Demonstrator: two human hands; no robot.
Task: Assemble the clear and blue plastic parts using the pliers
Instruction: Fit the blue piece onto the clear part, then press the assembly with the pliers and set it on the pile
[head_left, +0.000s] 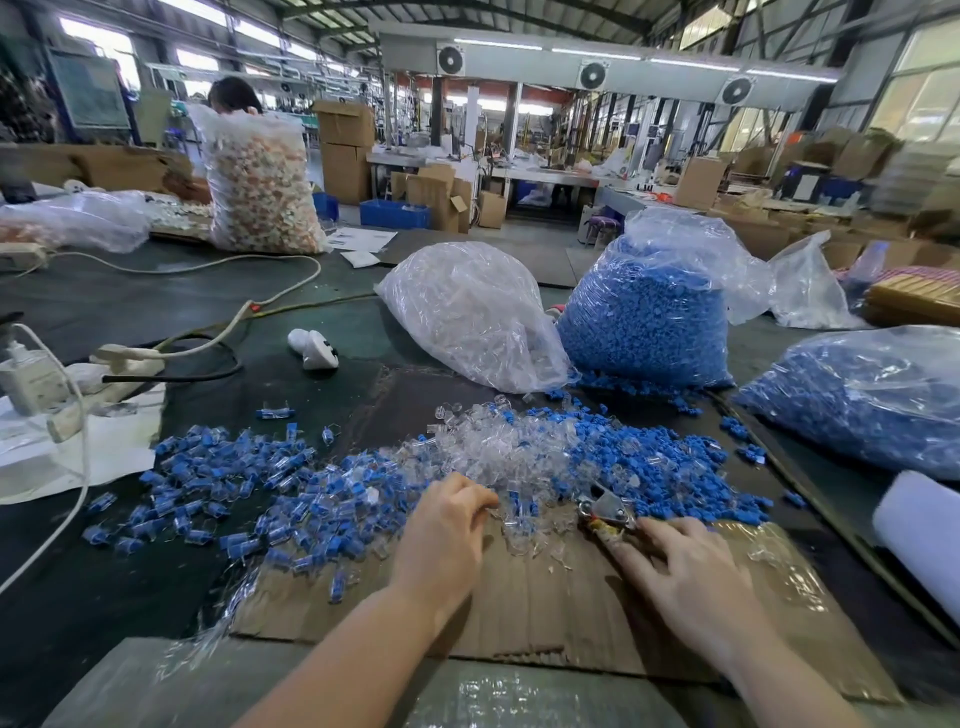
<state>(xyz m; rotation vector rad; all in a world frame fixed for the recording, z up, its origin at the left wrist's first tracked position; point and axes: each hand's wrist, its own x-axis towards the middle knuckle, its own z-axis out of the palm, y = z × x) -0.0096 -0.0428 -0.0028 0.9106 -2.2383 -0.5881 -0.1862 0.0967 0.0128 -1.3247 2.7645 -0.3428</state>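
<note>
Loose clear plastic parts (498, 447) lie heaped in the middle of the table, with loose blue parts (670, 467) to their right. Assembled clear-and-blue pieces (223, 483) spread to the left. My left hand (447, 530) reaches into the near edge of the clear pile, its fingers curled down onto the parts; whether it holds one is hidden. My right hand (685, 566) lies over the taped handles of the pliers (605, 509), whose metal jaws point up and left on the cardboard sheet (545, 613).
A bag of clear parts (467, 312) and two bags of blue parts (649, 322) (862, 395) stand behind and to the right. A power strip (124, 364), cables and a pump bottle (26, 374) sit left. A white roll (919, 530) lies at the right edge.
</note>
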